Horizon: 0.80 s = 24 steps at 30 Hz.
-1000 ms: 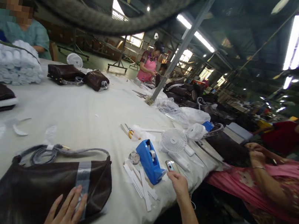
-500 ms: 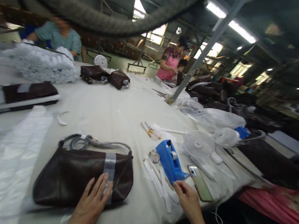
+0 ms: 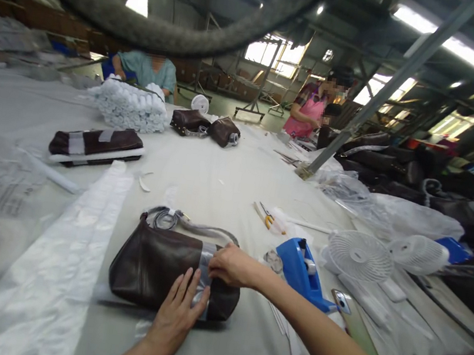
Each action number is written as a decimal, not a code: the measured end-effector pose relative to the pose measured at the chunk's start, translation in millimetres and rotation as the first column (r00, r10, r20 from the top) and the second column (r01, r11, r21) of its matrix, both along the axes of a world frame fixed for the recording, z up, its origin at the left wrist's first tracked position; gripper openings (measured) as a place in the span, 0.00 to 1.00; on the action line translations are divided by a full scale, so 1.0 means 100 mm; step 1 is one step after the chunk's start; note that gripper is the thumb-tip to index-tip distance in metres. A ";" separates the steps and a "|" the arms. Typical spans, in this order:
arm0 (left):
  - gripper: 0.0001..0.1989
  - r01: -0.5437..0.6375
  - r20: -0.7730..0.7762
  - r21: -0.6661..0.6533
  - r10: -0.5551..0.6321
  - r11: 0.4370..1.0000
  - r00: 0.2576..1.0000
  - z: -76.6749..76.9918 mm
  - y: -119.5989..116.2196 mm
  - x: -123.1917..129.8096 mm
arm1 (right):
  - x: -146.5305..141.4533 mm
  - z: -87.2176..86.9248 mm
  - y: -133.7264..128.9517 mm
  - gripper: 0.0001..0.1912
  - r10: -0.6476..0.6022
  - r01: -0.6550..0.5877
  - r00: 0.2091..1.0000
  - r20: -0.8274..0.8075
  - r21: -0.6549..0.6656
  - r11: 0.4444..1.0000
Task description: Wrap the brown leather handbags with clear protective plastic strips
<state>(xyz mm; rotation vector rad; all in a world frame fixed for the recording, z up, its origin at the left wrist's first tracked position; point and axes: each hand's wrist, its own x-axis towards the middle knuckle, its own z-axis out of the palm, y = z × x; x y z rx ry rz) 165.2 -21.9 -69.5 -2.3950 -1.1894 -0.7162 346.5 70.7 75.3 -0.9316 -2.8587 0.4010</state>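
A dark brown leather handbag lies on the pale-covered table, its strap behind it partly wrapped and coiled. A greyish clear plastic band crosses its right part. My left hand rests flat on the bag's front with fingers stretched, touching the band's lower part. Above it my right hand is closed in a pinch against the band's upper part; whatever the fingertips hold is hidden. To the right stands a blue tape dispenser, partly behind my right forearm.
Left of the bag lies a long white padded sheet and a large white roll. Yellow-handled snips, a white fan and a phone lie rightward. Farther back are a wrapped bag, more bags, a metal post and co-workers.
My right hand has moved from the tape dispenser's front end leftward onto the handbag's plastic band. My left hand stays flat on the bag. The view has swung left.
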 end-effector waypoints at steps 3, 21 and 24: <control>0.28 -0.008 0.002 -0.018 0.008 1.000 1.000 0.00 0.00 0.00 | -0.16 -0.16 0.13 0.09 -0.030 0.025 0.998 0.064 0.077 0.997; 0.28 -0.007 0.041 -0.042 0.009 0.999 0.999 0.00 0.03 0.01 | 0.01 -0.42 0.57 0.31 -0.556 0.557 0.830 -0.044 0.049 0.829; 0.33 0.021 0.067 -0.123 -0.013 0.992 0.998 0.09 0.01 0.00 | 0.04 -0.50 0.28 0.21 -0.629 0.646 0.756 -0.184 0.055 0.761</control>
